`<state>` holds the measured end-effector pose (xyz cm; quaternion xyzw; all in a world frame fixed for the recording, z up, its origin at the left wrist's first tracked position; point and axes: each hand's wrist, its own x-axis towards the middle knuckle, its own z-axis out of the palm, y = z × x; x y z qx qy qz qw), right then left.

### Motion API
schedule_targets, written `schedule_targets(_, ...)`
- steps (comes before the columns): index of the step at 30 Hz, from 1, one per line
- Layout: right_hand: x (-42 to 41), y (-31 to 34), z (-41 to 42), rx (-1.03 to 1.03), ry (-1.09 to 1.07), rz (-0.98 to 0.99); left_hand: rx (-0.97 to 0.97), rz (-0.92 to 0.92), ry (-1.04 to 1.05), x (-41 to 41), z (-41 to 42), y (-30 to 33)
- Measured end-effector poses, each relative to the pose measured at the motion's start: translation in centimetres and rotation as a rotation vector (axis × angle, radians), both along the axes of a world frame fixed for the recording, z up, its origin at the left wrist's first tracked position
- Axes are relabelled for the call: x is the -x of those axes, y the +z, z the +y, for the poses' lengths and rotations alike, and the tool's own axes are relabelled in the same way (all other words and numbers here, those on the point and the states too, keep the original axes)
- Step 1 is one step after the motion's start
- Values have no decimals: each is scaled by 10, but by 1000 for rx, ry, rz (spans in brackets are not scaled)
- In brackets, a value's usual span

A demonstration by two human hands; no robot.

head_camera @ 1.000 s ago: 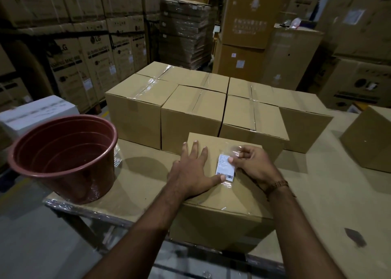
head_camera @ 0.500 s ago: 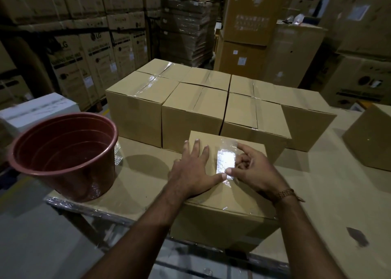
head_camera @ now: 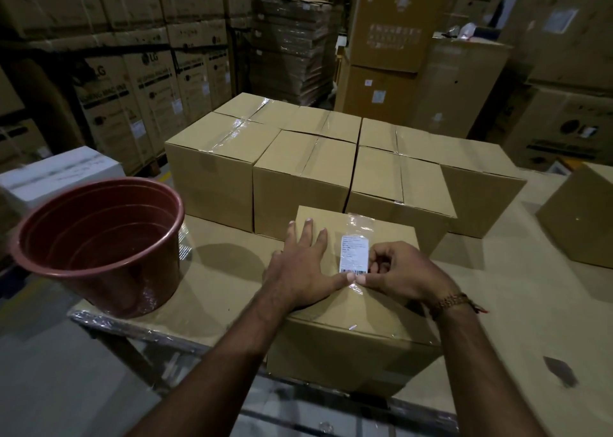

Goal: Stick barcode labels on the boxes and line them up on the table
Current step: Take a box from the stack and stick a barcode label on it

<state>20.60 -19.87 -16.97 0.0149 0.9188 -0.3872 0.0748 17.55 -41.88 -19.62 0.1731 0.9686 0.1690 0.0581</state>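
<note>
Near box: a taped carton [head_camera: 358, 320] stands at the near edge of the bench [head_camera: 517, 304], directly in front of the person.
Label: the white barcode label [head_camera: 354, 254] lies on top of this carton, over the clear tape strip, its barcode end toward the person.
Left hand: the left hand [head_camera: 302, 267] rests flat on the carton top with straight, spread fingers, and its thumb touches the near end of the label.
Right hand: the right hand [head_camera: 401, 274] has curled fingers, and its thumb presses the near right corner of the label; the two thumbs meet there.
Bucket: a red-brown plastic bucket [head_camera: 102, 244] stands on the left part of the bench, apart from the carton.
Far boxes: the lined-up cartons [head_camera: 305, 174] stand tight together behind the near box; no labels show on their visible faces.
Progress: the label seems almost stuck; pressing it down and moving this carton into the line are left, in my judgement.
Change: half a second ago the label was under glare and unreadable; now its print is visible, and the hands have hardly moved.
</note>
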Motion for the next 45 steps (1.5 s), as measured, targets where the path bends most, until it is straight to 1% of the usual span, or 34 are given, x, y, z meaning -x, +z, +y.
schedule_targets(5, 0, 4, -3, -44, 22, 2, -56, -71, -18, 1, -3, 3)
schedule_targets(9, -2, 5, -3, -43, 3, -11, -61, -78, -15, 0, -3, 5)
schedule_targets(13, -6, 7, -2, 30, 0, -22, -60, -83, -11, -1, -2, 5)
schedule_targets(18, -8, 6, -3, 62, 8, -9, -50, -72, -16, -1, -3, 5)
schedule_targets(23, -7, 3, 0, 124, -8, -46, -65, -76, -23, -1, -4, 4)
schedule_targets(28, -7, 2, 2, 295, -43, -90, -62, -81, -25, -1, -5, 5)
schedule_targets(41, -8, 6, 0, 372, -81, -117, -70, -71, -24, 2, -6, 1)
schedule_targets(45, -8, 2, 0, 435, -130, -67, -71, -84, -23, 1, -6, 3)
